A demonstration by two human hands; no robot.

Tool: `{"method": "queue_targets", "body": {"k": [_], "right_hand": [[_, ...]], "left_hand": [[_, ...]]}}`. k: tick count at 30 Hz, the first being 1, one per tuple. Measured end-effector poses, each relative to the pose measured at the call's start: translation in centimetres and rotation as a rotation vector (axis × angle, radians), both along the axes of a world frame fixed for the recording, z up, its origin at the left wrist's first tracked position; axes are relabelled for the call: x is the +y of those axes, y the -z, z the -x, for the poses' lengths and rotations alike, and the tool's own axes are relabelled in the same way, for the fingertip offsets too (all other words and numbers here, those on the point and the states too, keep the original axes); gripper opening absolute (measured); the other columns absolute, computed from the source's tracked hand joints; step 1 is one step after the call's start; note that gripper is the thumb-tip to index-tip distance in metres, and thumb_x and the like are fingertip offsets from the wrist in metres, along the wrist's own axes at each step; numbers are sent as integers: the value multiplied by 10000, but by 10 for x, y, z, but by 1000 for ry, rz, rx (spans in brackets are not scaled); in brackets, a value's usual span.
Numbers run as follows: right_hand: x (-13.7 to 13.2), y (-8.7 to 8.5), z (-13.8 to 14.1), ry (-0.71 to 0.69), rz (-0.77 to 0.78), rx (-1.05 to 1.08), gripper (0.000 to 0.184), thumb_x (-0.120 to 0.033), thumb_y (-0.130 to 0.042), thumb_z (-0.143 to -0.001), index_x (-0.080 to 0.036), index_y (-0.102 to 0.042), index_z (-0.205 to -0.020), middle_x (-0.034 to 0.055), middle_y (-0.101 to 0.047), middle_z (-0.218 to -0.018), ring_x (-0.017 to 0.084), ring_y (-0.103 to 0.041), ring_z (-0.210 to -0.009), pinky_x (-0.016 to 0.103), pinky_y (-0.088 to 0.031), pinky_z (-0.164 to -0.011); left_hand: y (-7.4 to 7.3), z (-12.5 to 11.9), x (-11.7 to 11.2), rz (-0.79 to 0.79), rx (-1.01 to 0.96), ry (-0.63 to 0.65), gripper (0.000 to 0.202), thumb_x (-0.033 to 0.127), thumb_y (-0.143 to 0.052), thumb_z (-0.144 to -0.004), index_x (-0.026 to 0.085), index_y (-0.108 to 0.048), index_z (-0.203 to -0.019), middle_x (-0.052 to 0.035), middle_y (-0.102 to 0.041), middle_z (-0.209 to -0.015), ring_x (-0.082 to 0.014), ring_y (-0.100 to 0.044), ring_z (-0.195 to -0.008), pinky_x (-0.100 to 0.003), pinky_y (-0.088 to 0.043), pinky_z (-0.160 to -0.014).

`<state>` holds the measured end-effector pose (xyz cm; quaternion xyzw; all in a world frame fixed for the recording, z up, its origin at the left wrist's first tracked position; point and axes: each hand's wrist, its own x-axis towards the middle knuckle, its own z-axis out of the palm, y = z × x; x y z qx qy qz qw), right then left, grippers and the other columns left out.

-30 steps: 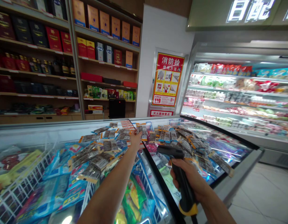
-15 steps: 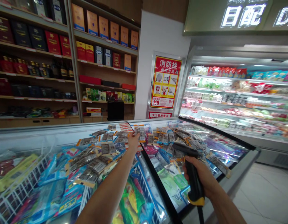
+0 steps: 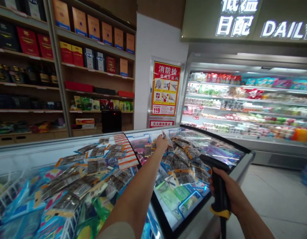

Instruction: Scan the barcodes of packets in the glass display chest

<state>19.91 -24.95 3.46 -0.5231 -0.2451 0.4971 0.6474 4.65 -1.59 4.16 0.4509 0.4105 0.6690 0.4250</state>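
My left hand [image 3: 161,142] reaches far across the glass lid of a chest freezer [image 3: 168,212] and its fingers close on a small clear packet [image 3: 166,136] at the far side. Several similar small packets with orange and blue headers [image 3: 93,172] lie scattered over the lid. My right hand [image 3: 230,194] is wrapped round the handle of a black barcode scanner with a yellow band [image 3: 219,186], held above the freezer's right edge and pointing at the packets.
Wooden shelves of boxed bottles [image 3: 69,56] line the back wall. A red fire notice [image 3: 165,88] hangs on the white pillar. An open refrigerated display [image 3: 243,106] runs along the right. Tiled floor [image 3: 273,199] lies beside the freezer.
My left hand has moved right along the far side of the lid with a packet. The scanner has shifted right and lower. The view has turned to the right.
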Motion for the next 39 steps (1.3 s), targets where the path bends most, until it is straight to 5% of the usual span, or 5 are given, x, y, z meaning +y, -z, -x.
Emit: {"method": "queue_targets", "body": {"k": [8,14,24,30,39], "right_hand": [[-6,5,-20,68,1,41,193,-336,-660,-704,-174,-564,-746,-22,-574,-463,105,-508,-368,195,-400,-338],[4,5,9,-45,5,43,173,-325,-609,-757,-170,-555,-703,-21,-565,-459,105,-508,-356,197,-401,-327],[11,0,40,-123,16,18,173,-308,-644,-719,-179,-536,-677,-18,-571,-453,110,-508,-352,193,-398,-324],[17,-1,50,-145,-10,-10,178,-313,-659,-693,-181,-539,-688,-17,-575,-461,120,-514,-361,205,-404,-332],[16,-7,51,-75,19,2,140,-285,-606,-742,-175,-551,-676,-13,-571,-451,112,-507,-351,202,-412,-332]], "left_hand": [[-1,20,-17,-114,223,-86,293,-26,-606,-459,186,-595,-661,-88,-657,-855,-276,-574,-1006,-374,-346,-951],[17,130,-45,-191,548,-42,185,129,-698,-462,229,-626,-600,-47,-663,-680,-250,-624,-755,-319,-448,-775],[31,300,-143,181,1338,-460,545,521,-638,-591,288,-630,-1083,-110,-484,-1345,-380,-275,-1312,-608,-103,-1023],[44,281,-135,435,1566,-363,680,634,-344,-769,263,-454,-1328,-99,-344,-1447,-403,-178,-1344,-676,-158,-977],[42,227,-72,359,1511,-381,608,575,-284,-827,182,-555,-1203,-179,-364,-1414,-415,-204,-1329,-684,-159,-971]]}}
